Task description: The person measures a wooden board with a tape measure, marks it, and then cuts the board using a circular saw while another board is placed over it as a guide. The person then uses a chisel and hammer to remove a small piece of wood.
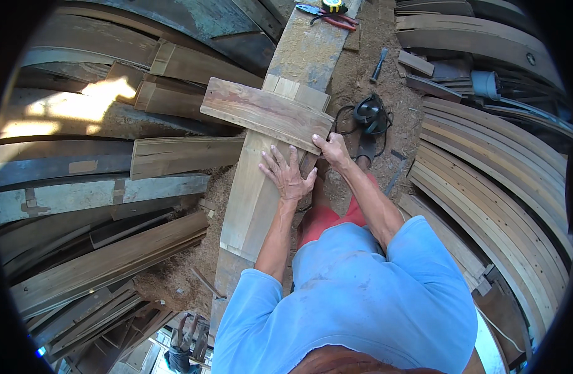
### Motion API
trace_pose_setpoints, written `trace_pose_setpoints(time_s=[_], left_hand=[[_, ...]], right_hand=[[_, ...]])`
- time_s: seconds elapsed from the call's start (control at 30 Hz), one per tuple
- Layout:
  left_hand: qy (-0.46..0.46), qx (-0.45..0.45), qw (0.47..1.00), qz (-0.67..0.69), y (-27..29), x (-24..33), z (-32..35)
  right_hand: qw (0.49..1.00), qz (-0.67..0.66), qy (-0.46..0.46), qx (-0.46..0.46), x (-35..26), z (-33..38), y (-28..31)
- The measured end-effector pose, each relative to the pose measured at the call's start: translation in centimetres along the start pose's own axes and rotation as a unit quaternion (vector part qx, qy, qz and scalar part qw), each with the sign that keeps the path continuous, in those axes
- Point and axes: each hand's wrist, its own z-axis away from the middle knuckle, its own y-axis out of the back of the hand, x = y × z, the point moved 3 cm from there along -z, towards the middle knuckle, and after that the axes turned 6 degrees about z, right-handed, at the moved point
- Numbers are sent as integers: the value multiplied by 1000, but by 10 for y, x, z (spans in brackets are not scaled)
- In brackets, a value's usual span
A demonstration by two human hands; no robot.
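Observation:
A reddish-brown wooden board (261, 111) lies slantwise across several pale planks (247, 198), which run lengthwise on a long workbench (302, 50). My right hand (333, 149) is closed round the near right end of the brown board, thumb on top; its lower fingers are partly hidden. Spread flat on the pale wood is my left hand (286, 174), its fingertips just short of the brown board's near edge. More pale plank ends (297, 91) stick out beyond that board's far side.
Pliers (336, 17) and a tape measure (334, 5) rest on the bench's far end. On the sawdust-covered floor at right are a black corded power tool (370, 116) and a chisel-like tool (378, 65). Stacked timber (486, 187) lines the right; more boards (105, 265) fill the left.

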Motion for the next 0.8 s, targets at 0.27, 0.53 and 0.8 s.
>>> trace_pose_setpoints(time_s=[0.27,0.53,0.8], left_hand=[[13,-4,1000,0,-1,4,0],[33,-19,999,6,0,5,0],[30,-8,999,-17,1,0,-8]], right_hand=[[999,-1,19,-41,-9,2,0],[996,-39,-76,-27,-24,29,32],[982,177,-61,-35,37,-10,140]])
